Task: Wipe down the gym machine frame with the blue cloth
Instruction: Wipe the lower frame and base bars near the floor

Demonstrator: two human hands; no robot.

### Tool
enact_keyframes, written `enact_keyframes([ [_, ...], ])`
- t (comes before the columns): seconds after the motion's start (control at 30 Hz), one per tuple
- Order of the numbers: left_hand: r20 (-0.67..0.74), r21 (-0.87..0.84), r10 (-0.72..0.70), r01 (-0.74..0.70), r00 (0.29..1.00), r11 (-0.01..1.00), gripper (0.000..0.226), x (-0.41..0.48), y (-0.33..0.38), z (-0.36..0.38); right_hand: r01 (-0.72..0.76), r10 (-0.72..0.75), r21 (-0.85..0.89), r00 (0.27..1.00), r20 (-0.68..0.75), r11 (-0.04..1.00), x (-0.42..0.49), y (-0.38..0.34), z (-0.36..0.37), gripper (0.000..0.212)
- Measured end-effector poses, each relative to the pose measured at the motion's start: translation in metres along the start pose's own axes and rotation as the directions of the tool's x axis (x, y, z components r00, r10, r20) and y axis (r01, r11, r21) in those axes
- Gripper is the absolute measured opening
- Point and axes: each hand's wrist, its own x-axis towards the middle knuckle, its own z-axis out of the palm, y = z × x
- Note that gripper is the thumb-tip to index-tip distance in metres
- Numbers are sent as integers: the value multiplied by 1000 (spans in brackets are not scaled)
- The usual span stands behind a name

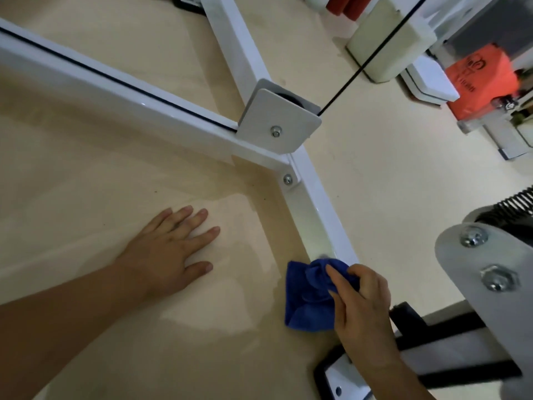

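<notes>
Floor (115, 174): pale beige, glossy, with soft reflections; a few dark specks beyond the left hand.

Left hand (170, 249): flat on the floor, palm down, fingers spread, holding nothing.

Right hand (360, 301): fingers closed around the blue cloth (311, 295), pinching its bunched upper part; the loose lower corner hangs toward the floor on the thumb side.

Blue cloth: crumpled, its top edge touching the white frame tube (320, 215), which runs away from the right hand's fingertips to a bolted corner joint (287, 179).

Long frame rail (115, 90): white, crossing beyond the left hand, with a dark strip along its top, meeting the tube at the joint.

Pulley bracket (277, 116): white plate with one bolt, beyond the joint; a black cable (372, 56) leaves it toward the upper right.

Grey plate (487, 272): to the right of the right hand, two hex bolts, a black coil spring (516, 203) above it.

Black base parts (432, 342): below and right of the right wrist.

Room: cream box (383, 44) and an orange bag (478, 79) at the far right. The bag carries dark printing, too blurred to read. No other writing is legible.
</notes>
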Motion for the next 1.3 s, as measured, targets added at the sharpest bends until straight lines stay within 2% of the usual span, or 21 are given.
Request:
enact_keyframes([
  [0.1, -20, -15, -4, 4, 1000, 1000, 78, 0, 2, 1, 61, -63, -157, 998, -2, 986, 21, -12, 4, 64],
  [0.17, -10, -12, 1, -1, 1000, 1000, 79, 0, 2, -1, 146, -147, -213, 989, 11, 966, 47, -25, 9, 59],
  [0.27, 0, -24, 7, -7, 1000, 1000, 82, 0, 2, -5, 167, -168, -220, 986, 14, 961, 54, -23, 8, 56],
  [0.4, 10, -13, 0, 0, 1000, 1000, 80, 0, 3, -2, 12, -4, -144, 998, 56, 989, -6, -16, -8, 58],
  [0.47, -9, -15, -1, 1, 1000, 1000, 79, 0, 3, 0, -8, 25, -178, 995, 97, 984, -30, -14, -13, 58],
  [0.63, 6, -15, -4, 4, 1000, 1000, 81, -1, 3, 1, 170, -137, -286, 982, 134, 943, -15, -9, -4, 61],
  [0.73, 10, -18, -6, 7, 1000, 1000, 80, -1, 2, -3, 174, -134, -306, 980, 149, 936, -11, -10, -1, 54],
  [0.8, 18, -6, -14, 14, 1000, 1000, 81, -1, 3, -4, 168, -112, -317, 976, 188, 933, -26, -14, -7, 39],
  [0.87, 50, 13, -29, 28, 998, 1000, 82, -2, 5, -4, 29, 15, -256, 986, 168, 966, -33, -24, -16, 22],
  [0.97, 161, 35, -89, 85, 983, 996, 74, 5, 16, -17, -235, 237, -30, 967, 90, 971, -18, -41, -17, 35],
  [1.03, 217, -8, -115, 120, 969, 993, 73, 7, 29, -34, -270, 255, 193, 962, 98, 943, -3, -52, -20, 36],
  [1.07, 231, -105, -106, 133, 967, 986, 72, 4, 41, -41, -265, 243, 292, 964, 110, 919, 4, -58, -22, 35],
  [1.13, 174, -429, -9, 84, 985, 899, 73, -4, 76, -42, -269, 240, 411, 963, 121, 871, 14, -69, -27, 35],
  [1.17, 178, -646, 64, 68, 982, 760, 73, -10, 97, -42, -287, 253, 454, 958, 137, 843, 19, -75, -30, 36],
  [1.2, 125, -788, 161, -1, 979, 615, 67, -13, 116, -39, -314, 266, 502, 949, 167, 806, 25, -83, -34, 39],
  [1.23, 25, -886, 182, -63, 983, 459, 49, -14, 133, -33, -340, 269, 551, 940, 208, 762, 31, -89, -36, 42],
  [1.27, -21, -930, 138, -70, 990, 361, 31, -15, 144, -28, -356, 255, 594, 934, 251, 721, 36, -94, -38, 42],
  [1.3, -35, -948, 35, -44, 999, 314, 24, -9, 146, -26, -358, 233, 632, 933, 275, 687, 42, -96, -40, 36],
])
